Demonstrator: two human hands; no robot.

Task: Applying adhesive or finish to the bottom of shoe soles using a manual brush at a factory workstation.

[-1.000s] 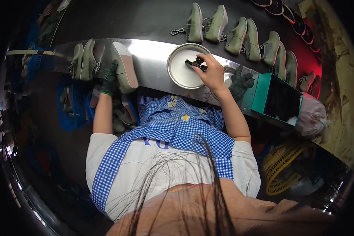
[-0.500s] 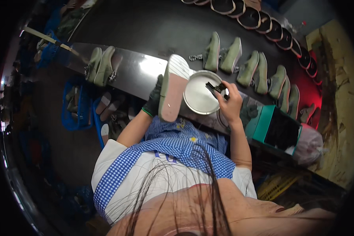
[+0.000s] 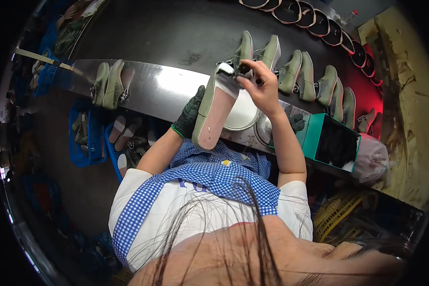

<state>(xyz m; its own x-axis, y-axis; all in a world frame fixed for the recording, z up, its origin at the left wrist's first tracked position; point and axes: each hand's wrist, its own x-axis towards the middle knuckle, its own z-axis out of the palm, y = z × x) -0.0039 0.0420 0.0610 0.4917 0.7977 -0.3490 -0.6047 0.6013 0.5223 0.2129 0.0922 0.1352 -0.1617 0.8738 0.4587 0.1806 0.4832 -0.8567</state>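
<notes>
My left hand (image 3: 189,112), in a dark glove with a green cuff, grips a green shoe (image 3: 201,107) from its left side. The shoe is held sole up, its pinkish sole panel (image 3: 218,114) facing me and its far end looking wet and white. My bare right hand (image 3: 261,88) pinches a small black applicator (image 3: 243,70) at that far end; whether it is a brush or a pad I cannot make out. Partly hidden under the shoe and right hand is a round pan (image 3: 245,114) of white liquid.
Green shoes (image 3: 298,76) stand in a row on the dark worktable (image 3: 157,33), with a pair (image 3: 107,86) at left. Black insole-like loops (image 3: 314,21) line the far edge. A teal box (image 3: 314,136) and plastic bag (image 3: 372,159) sit right; blue baskets (image 3: 88,150) hold shoes at left.
My right hand has moved up and left from over the pan to the shoe's far end, carrying the black applicator. The shoe has tilted to the right, and its far end now looks wet.
</notes>
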